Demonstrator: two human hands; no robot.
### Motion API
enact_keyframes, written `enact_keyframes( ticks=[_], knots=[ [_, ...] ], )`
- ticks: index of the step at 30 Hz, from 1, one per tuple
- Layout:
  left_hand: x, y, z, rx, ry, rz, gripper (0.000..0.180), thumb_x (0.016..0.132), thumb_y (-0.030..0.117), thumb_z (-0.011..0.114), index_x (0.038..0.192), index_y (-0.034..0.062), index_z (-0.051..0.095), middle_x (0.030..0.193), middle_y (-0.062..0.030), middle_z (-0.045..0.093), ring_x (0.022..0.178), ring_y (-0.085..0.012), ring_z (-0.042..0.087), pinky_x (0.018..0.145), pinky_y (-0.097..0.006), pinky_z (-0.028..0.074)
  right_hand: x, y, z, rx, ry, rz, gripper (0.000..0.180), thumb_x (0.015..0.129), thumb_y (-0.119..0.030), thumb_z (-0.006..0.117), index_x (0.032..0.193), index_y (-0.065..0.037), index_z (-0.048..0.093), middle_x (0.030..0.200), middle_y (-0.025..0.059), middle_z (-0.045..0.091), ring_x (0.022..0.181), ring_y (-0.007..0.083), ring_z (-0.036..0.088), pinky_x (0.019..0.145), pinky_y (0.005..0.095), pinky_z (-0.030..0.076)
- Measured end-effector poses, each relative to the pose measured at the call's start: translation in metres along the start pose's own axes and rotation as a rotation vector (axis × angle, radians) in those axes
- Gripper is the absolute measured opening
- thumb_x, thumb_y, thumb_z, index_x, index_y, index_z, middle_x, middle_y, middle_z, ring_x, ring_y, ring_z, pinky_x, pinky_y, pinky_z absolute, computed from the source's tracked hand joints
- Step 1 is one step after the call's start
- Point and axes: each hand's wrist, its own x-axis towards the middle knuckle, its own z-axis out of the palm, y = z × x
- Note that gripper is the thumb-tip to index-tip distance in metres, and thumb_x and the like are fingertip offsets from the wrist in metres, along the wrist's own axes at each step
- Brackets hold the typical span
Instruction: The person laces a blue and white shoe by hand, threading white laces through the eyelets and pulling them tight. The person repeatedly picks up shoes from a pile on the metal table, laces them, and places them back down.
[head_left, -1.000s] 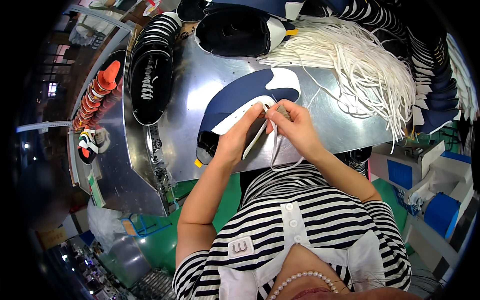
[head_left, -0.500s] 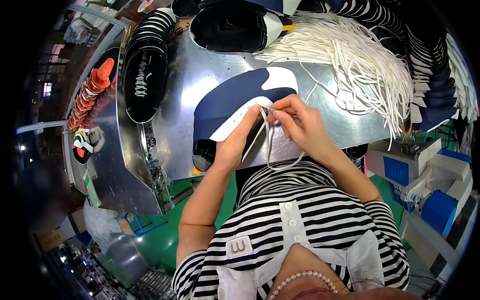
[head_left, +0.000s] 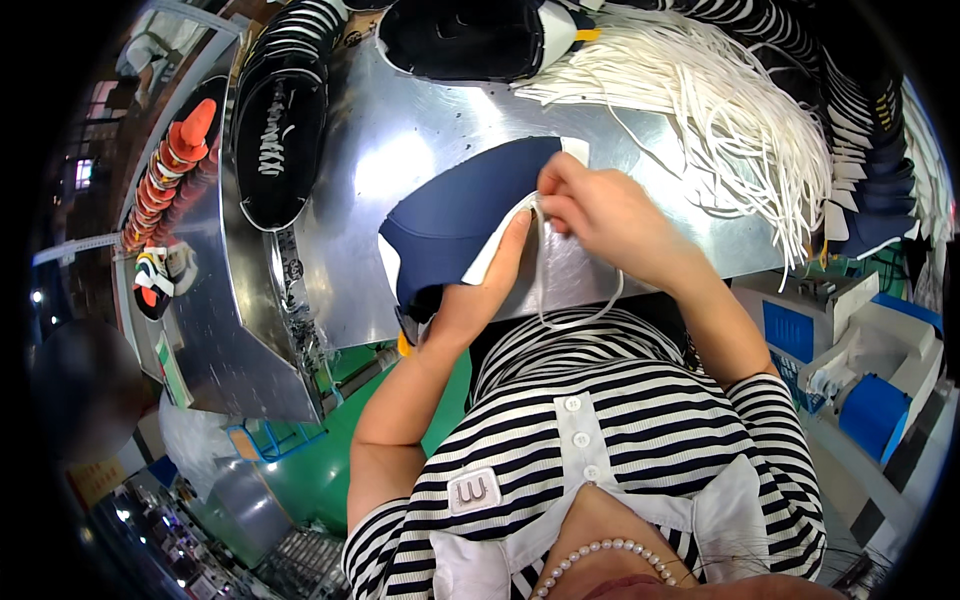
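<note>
A navy and white shoe upper (head_left: 462, 208) is tilted over the metal table in front of me. My left hand (head_left: 482, 298) is closed on it, the thumb lying along its white eyelet strip and the other fingers hidden inside. Just right of that strip, my right hand (head_left: 612, 222) is pinched at the upper's edge, its fingertips on a white shoelace (head_left: 543, 275). A slack loop of the lace hangs from the strip toward my shirt. Exactly how the lace passes through the holes is too small to make out.
Loose white laces (head_left: 700, 125) lie heaped at the back right of the metal table (head_left: 385, 165). A stack of black uppers (head_left: 283, 150) stands at left, and another dark upper (head_left: 460, 45) at the back. More stacked uppers (head_left: 865, 190) line the right edge. Orange pieces (head_left: 180, 165) stand far left.
My right hand has risen and turned, pulling at the lace by the strip. The upper has tipped, showing more of its navy side and less of the white strip.
</note>
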Motion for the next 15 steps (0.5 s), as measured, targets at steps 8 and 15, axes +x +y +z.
enact_keyframes(
  ticks=[8, 15],
  knots=[
    [0.033, 0.003, -0.022, -0.261, -0.028, -0.403, 0.039, 0.099, 0.031, 0.061, 0.108, -0.0063, 0.064, 0.098, -0.0119, 0.071, 0.081, -0.0182, 0.070, 0.074, -0.028, 0.056, 0.008, 0.034, -0.021, 0.541, 0.134, 0.286, 0.047, 0.077, -0.018, 0.083, 0.115, -0.002, 0.061, 0.106, 0.0044, 0.067, 0.085, 0.0084, 0.059, 0.077, 0.0215, 0.046],
    [0.028, 0.005, -0.053, 0.295, -0.412, 0.037, 0.040, 0.092, 0.023, 0.068, 0.123, -0.0016, 0.060, 0.108, -0.0195, 0.071, 0.097, -0.0283, 0.070, 0.085, -0.034, 0.052, 0.038, 0.052, -0.003, 0.841, 0.401, 0.262, 0.031, 0.085, -0.018, 0.078, 0.108, -0.005, 0.063, 0.100, 0.0020, 0.065, 0.088, 0.0079, 0.058, 0.076, 0.0208, 0.046]
  ],
)
